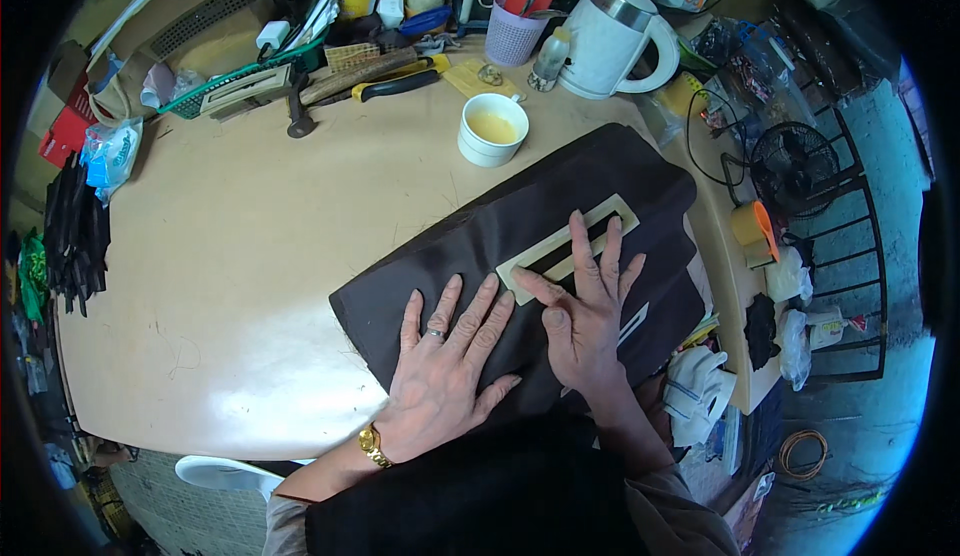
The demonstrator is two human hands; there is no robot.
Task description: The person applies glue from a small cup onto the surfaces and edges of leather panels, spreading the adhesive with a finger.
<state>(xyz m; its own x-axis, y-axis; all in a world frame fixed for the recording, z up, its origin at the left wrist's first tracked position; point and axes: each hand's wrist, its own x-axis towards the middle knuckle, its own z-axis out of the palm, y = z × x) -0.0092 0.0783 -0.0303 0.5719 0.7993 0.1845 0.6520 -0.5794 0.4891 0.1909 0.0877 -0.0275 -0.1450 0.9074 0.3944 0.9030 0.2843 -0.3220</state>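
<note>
A dark brown sheet of fabric or leather (pixel 430 266) lies at a slant over the right part of the table. On it rests a pale rectangular frame (pixel 620 210) with a long dark slot along its middle. My right hand (pixel 590 306) presses on this frame, its fingers apart, one fingertip near the left end and others toward the right end. Spread flat on the brown sheet, my left hand (pixel 445 376) has its fingertips beside the frame's lower left corner. Past my right wrist, a narrow pale-edged slot (pixel 633 324) shows in the brown material.
Beyond the sheet stands a white cup (pixel 490 146) of yellowish liquid. A hammer (pixel 300 116), a yellow-and-black handled tool (pixel 395 82), a small bottle (pixel 549 61) and a white kettle (pixel 612 41) line the back. Black strips (pixel 77 231) hang at the left edge; an orange-rimmed mug (pixel 753 234) stands right.
</note>
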